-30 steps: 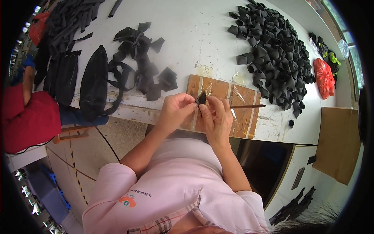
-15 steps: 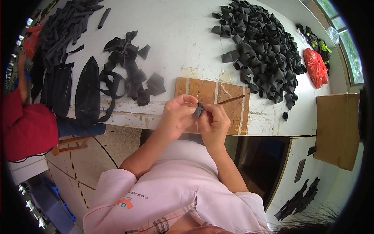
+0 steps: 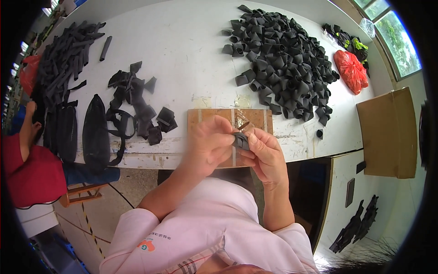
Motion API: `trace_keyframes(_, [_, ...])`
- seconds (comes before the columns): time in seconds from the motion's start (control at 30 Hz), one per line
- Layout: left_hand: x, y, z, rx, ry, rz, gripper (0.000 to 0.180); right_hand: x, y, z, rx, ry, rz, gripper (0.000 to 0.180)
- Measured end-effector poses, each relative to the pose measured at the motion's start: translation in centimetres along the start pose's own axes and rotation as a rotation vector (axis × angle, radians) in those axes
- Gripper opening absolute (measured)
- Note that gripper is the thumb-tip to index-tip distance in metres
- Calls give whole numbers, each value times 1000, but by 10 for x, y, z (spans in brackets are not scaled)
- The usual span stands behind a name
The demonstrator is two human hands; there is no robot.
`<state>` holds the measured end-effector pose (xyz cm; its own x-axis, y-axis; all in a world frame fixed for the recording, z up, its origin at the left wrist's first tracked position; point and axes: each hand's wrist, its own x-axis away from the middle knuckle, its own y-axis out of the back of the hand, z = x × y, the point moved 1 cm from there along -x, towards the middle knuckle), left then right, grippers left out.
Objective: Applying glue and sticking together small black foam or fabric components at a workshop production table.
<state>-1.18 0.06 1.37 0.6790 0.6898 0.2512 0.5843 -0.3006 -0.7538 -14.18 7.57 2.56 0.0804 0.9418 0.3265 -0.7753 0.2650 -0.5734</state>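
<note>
A small folded piece of dark grey fabric is held between my two hands, over the near part of a brown board. My left hand, slightly blurred, pinches the fabric's left side with thumb and fingertips. From the other side, my right hand grips it, thumb on top and the other fingers curled beneath. Just above the right fingertips a thin dark brown pointed stick sticks out; its other end is hidden by my hand.
A big heap of folded dark fabric loops lies at the far right, beside a red plastic bag. Flat dark pieces, black mesh pouches and rolled strips lie left. A cardboard box stands right; a person in red sits left.
My right hand has turned, and the stick that pointed far to the right now shows only a short length. The fabric piece is turned more openly upward. The whole view has shifted.
</note>
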Motion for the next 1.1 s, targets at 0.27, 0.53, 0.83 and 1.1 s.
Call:
trace_keyframes(0.27, [-18,-3,-8,316,212,57,17,-40,16,5,119,44,154,23])
trace_keyframes(0.53, [-20,-19,-20,-805,-671,128,25,-23,5,10,654,443,-165,27])
trace_keyframes(0.83, [-11,-20,-11,7,-341,90,8,-8,-18,13,1009,971,-264,29])
trace_keyframes(1.1, [-10,-3,10,228,-219,64,10,-15,-14,9,1066,1053,-283,13])
